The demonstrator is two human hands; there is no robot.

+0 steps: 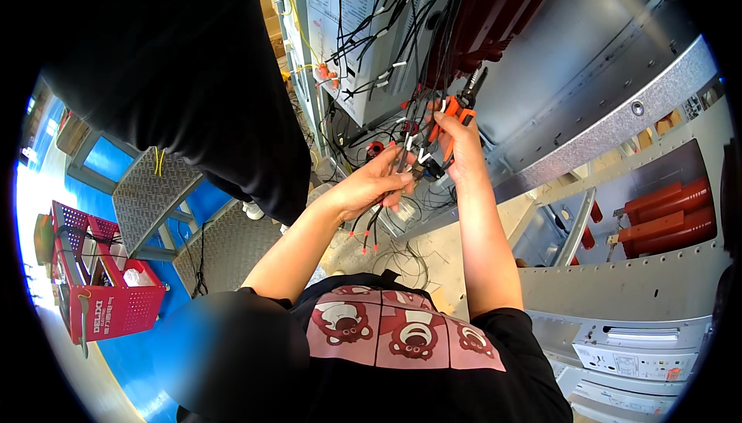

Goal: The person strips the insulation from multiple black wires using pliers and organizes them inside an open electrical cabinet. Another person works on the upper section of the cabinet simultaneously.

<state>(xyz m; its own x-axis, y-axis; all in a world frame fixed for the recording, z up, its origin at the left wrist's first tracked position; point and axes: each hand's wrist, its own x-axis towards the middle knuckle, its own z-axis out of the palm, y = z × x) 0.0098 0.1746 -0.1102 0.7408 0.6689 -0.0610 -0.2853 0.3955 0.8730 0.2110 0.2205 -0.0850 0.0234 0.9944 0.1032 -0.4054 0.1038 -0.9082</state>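
Observation:
My left hand [371, 185] is closed around a bundle of thin black wires [374, 226], whose red-tipped ends hang below the fingers. Close by on the right, my right hand [462, 143] grips wire strippers [450, 106] with orange handles, the dark jaws pointing up and away from me. White sleeves mark some of the wires [369, 37] that run down from the open metal cabinet [355, 106]. Around both hands the wires tangle, so I cannot tell whether the tool touches any of them.
A person's black-trousered leg [232, 106] is close on the left, by a metal step platform [158, 183]. A red perforated basket [116, 311] stands at far left. Dark red cylindrical parts [495, 13] fill the cabinet. Its metal edge [603, 137] runs along the right.

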